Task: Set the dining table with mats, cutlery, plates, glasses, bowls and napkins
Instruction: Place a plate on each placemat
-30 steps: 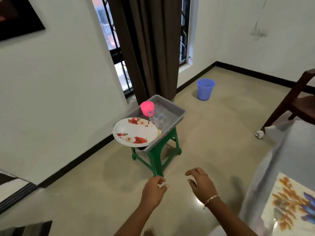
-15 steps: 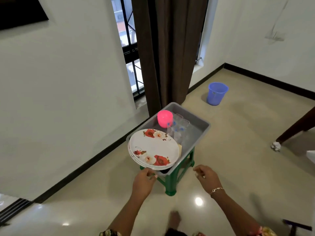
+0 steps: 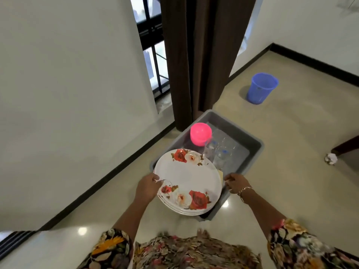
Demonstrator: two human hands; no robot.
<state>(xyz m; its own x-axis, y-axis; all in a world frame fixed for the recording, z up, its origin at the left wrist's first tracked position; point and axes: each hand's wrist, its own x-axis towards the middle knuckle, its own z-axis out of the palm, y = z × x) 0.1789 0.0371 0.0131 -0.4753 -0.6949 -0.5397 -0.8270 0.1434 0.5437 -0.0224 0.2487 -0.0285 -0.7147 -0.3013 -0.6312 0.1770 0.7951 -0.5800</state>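
Note:
A stack of white plates (image 3: 187,179) with red and white roses lies tilted over the near left corner of a grey plastic tub (image 3: 257,147). Inside the tub stand an upturned pink bowl (image 3: 200,133) and several clear glasses (image 3: 219,150). My left hand (image 3: 148,186) grips the left rim of the plate stack, thumb on top. My right hand (image 3: 236,183) hovers with curled fingers just off the right rim of the plates, over the tub's near edge, holding nothing. The stool under the tub is hidden.
A brown curtain (image 3: 198,55) hangs right behind the tub, beside a barred window (image 3: 153,45). A blue bucket (image 3: 261,88) stands on the floor at the far right. A crumpled paper ball (image 3: 331,158) lies by a dark wooden leg (image 3: 346,145). The white wall runs along the left.
I have walked up to the tub, which now sits close below me. My left hand has taken the plates' left rim and my right hand has reached their right side.

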